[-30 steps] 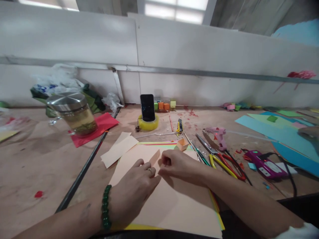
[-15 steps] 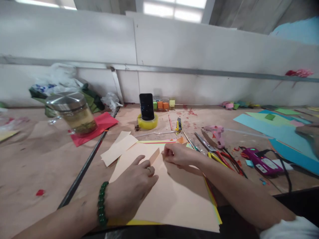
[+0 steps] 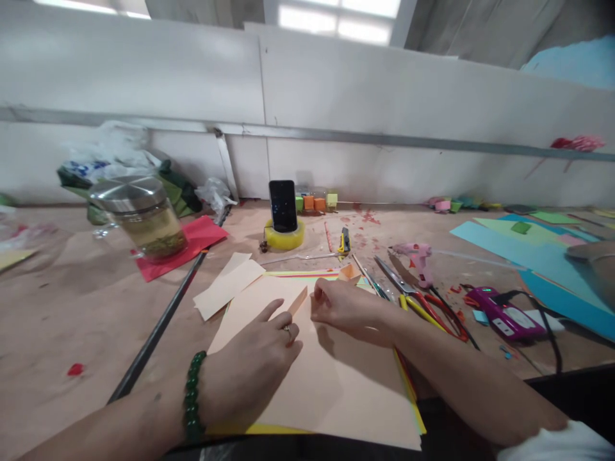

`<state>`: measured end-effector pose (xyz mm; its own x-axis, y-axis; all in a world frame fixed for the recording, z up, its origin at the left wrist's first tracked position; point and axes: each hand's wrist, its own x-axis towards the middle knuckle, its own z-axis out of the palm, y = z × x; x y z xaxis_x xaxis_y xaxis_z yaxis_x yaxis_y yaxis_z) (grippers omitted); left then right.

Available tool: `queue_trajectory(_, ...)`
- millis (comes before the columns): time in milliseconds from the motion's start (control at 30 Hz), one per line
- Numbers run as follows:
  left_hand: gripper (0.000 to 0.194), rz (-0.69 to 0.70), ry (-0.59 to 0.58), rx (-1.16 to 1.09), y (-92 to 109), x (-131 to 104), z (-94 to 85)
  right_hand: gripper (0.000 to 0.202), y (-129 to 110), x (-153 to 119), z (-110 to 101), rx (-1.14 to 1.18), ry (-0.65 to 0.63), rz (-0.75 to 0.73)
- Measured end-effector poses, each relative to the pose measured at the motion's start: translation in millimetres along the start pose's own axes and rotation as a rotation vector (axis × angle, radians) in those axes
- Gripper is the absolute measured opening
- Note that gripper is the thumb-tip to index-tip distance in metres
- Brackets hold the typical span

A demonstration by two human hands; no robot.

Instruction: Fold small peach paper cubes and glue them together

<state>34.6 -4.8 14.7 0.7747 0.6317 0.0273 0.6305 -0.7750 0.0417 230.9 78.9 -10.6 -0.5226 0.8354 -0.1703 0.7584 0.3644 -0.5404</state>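
Note:
My left hand (image 3: 252, 362), wearing a green bead bracelet (image 3: 193, 394) and a ring, is closed on the lower end of a small peach paper strip (image 3: 298, 302). One finger is stretched out on the strip's far-left side. The strip stands on edge above a large peach sheet (image 3: 346, 397), top of a stack of coloured paper. Just right of the strip, my right hand (image 3: 346, 306) is closed in a pinch; what its fingertips hold is hidden. A small orange folded paper piece (image 3: 350, 272) lies behind that hand.
Scissors (image 3: 408, 291), a pink glue gun (image 3: 418, 259), a purple device (image 3: 504, 314) and a yellow cutter (image 3: 344, 241) lie to the right. A phone (image 3: 283, 205) leans in a tape roll (image 3: 286, 238). A glass tea jar (image 3: 144, 218) stands left. Another person's hand (image 3: 589, 253) is far right.
My right hand has shifted very slightly to the left beside the strip. My left hand has barely moved, still on the strip.

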Motion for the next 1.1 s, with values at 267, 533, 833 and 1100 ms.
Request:
queue_trajectory(267, 0.012, 0.006, 0.008, -0.039, 1, -6, -7.9, 0.017, 11, 10, -1, 0.163, -0.147, 0.064)
queue_trajectory(533, 0.016, -0.008, 0.051, -0.13, -4, -13, -9.6, 0.013, 7, 8, -8, 0.086, -0.149, -0.007)
queue_trajectory(833, 0.018, -0.043, 0.005, -0.212, -6, -13, -12.8, 0.007, 6, 6, 0, 0.179, -0.029, 0.076)
queue_trajectory(1100, 0.027, -0.293, 0.31, -0.323, -34, 1, 9.7, 0.018, -16, -6, -10, 0.049, -0.027, 0.107)
